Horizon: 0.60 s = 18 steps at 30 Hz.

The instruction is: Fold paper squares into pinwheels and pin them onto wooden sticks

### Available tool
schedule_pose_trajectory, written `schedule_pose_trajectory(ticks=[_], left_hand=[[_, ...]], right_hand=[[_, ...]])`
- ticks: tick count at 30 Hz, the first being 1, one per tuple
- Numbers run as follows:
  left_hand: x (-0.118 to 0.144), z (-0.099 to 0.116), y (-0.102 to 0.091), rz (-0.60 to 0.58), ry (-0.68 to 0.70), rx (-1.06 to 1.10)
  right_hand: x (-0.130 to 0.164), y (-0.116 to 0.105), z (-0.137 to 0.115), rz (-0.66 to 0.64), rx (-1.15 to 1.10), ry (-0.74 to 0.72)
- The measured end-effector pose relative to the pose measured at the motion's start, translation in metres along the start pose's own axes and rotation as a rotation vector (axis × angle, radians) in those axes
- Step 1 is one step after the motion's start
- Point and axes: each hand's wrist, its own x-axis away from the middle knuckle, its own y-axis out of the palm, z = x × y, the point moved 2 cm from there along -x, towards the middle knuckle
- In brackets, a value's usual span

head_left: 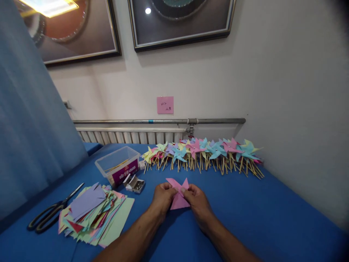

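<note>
Both of my hands are on a pink cut paper square (177,195) that lies on the blue tablecloth (259,214) in front of me. My left hand (163,197) pinches its left side, and my right hand (196,199) pinches its right side. Two pointed corners of the paper stick up between my fingers. A long row of finished paper pinwheels (207,152) on wooden sticks lies along the back of the table, in pink, light blue, yellow, green and purple.
A stack of coloured paper squares (94,213) lies at the left, black scissors (51,213) beside it. A clear plastic box (118,165) with sticks and a small open box of pins (135,184) stand behind the stack. A radiator (128,135) runs along the wall.
</note>
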Motion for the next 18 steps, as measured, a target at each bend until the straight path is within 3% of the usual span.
schedule_pose_trajectory(ticks=[18], left_hand=[[0.0029,-0.0022,0.0044,0.047,0.025,-0.044]], right_hand=[[0.0086,0.0054,0.0042,0.186,-0.005,-0.082]])
